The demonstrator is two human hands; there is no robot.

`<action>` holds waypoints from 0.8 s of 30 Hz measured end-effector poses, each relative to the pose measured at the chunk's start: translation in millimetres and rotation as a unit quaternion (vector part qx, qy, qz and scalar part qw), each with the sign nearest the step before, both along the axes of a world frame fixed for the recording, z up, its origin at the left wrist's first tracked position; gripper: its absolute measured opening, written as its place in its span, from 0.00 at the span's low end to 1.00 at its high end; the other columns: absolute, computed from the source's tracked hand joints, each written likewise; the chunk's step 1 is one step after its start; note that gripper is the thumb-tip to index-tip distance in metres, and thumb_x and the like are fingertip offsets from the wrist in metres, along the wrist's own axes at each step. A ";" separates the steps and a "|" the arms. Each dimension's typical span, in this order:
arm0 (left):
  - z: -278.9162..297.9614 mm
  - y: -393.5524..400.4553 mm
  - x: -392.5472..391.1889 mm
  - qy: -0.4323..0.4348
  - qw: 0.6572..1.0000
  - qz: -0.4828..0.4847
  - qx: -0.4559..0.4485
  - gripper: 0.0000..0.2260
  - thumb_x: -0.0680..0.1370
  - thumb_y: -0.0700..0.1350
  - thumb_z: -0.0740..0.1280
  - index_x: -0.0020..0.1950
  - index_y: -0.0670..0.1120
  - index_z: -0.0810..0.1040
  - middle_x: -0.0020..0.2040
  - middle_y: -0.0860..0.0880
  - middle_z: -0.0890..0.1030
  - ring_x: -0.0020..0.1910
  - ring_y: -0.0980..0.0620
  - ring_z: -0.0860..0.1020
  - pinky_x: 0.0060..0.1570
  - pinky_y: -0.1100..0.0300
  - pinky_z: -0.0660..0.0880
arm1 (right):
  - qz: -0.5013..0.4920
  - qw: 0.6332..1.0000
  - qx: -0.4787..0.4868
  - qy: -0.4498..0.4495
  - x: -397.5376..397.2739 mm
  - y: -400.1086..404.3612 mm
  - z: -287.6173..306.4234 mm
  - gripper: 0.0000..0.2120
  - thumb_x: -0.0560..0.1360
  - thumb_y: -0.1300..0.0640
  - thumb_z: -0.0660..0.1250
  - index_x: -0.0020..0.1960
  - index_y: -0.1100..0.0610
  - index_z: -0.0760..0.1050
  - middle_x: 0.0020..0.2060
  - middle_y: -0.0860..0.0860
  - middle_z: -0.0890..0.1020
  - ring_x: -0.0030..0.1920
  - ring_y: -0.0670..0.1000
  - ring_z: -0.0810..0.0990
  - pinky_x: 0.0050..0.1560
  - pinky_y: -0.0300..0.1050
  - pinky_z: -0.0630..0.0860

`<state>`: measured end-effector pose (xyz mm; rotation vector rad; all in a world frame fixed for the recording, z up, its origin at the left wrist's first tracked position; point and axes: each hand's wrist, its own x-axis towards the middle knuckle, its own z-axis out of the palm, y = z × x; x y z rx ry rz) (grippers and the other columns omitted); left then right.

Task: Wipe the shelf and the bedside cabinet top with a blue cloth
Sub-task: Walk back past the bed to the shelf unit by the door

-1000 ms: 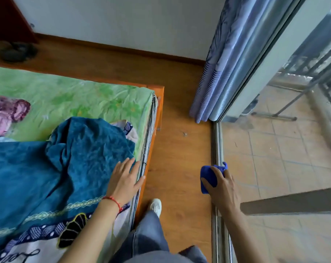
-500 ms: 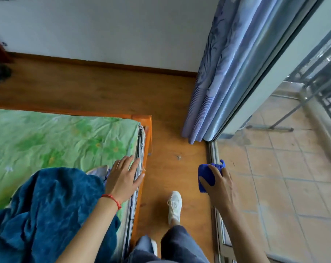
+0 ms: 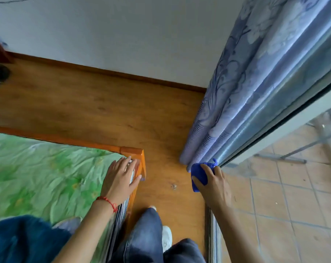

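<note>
Left hand (image 3: 121, 179) sits a bit left of center frame, palm down, fingers straight and slightly spread, thumb sticking out toward the right. Its forearm runs in from the bottom edge at a diagonal, with a thin red string bracelet (image 3: 107, 202) around the wrist. Right hand (image 3: 213, 184) is right of center at about the same height, back of the hand facing the camera, fingers and thumb curled round a bunched-up blue cloth (image 3: 199, 174). That arm comes in from the lower right corner, pretty straight. Both legs in dark jeans (image 3: 143, 236) show at bottom center, one white shoe (image 3: 167, 238) poking out between them.
</note>
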<state>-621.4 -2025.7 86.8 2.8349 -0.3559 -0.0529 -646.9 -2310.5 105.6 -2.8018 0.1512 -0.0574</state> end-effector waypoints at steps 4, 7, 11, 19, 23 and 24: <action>-5.6 1.7 70.2 0.014 1.000 0.003 0.014 0.25 0.74 0.55 0.56 0.57 0.39 0.79 0.56 0.39 0.79 0.53 0.39 0.78 0.52 0.43 0.74 | 0.006 1.000 0.006 -0.010 71.5 4.8 -3.6 0.19 0.65 0.51 0.74 0.54 0.56 0.76 0.39 0.58 0.76 0.36 0.62 0.76 0.33 0.49 0.74; -8.5 4.1 128.5 0.018 1.000 0.001 0.020 0.25 0.75 0.56 0.55 0.58 0.40 0.79 0.56 0.39 0.79 0.54 0.39 0.78 0.49 0.43 0.75 | 0.007 0.999 -0.005 -0.031 129.1 11.8 -2.5 0.20 0.65 0.51 0.74 0.54 0.56 0.76 0.39 0.58 0.76 0.35 0.62 0.76 0.33 0.49 0.74; -4.7 7.1 200.6 0.012 1.000 -0.006 -0.004 0.24 0.75 0.56 0.55 0.57 0.39 0.79 0.56 0.39 0.79 0.56 0.40 0.73 0.48 0.43 0.76 | -0.001 0.999 -0.017 -0.032 200.0 19.2 5.0 0.21 0.64 0.50 0.75 0.53 0.56 0.77 0.40 0.59 0.77 0.36 0.62 0.77 0.34 0.49 0.75; 5.6 22.6 304.4 0.014 0.999 0.027 0.031 0.26 0.74 0.57 0.54 0.60 0.41 0.78 0.58 0.41 0.78 0.55 0.38 0.76 0.49 0.45 0.76 | 0.030 0.998 -0.032 -0.035 324.5 35.4 12.8 0.21 0.63 0.47 0.75 0.53 0.55 0.77 0.43 0.58 0.79 0.39 0.61 0.79 0.33 0.49 0.77; 2.9 30.6 344.0 0.018 0.996 0.075 0.049 0.26 0.75 0.57 0.53 0.60 0.41 0.78 0.56 0.40 0.79 0.55 0.40 0.77 0.55 0.43 0.73 | 0.069 0.997 -0.024 -0.015 392.4 43.5 2.1 0.22 0.68 0.47 0.72 0.58 0.54 0.75 0.53 0.60 0.77 0.47 0.62 0.78 0.38 0.52 0.77; 2.0 32.5 353.3 0.022 0.994 0.093 0.047 0.26 0.75 0.57 0.54 0.59 0.40 0.78 0.56 0.40 0.79 0.55 0.40 0.77 0.55 0.43 0.73 | 0.078 0.997 -0.019 -0.007 411.0 46.7 0.1 0.22 0.69 0.46 0.70 0.60 0.53 0.73 0.57 0.60 0.75 0.52 0.62 0.76 0.42 0.53 0.77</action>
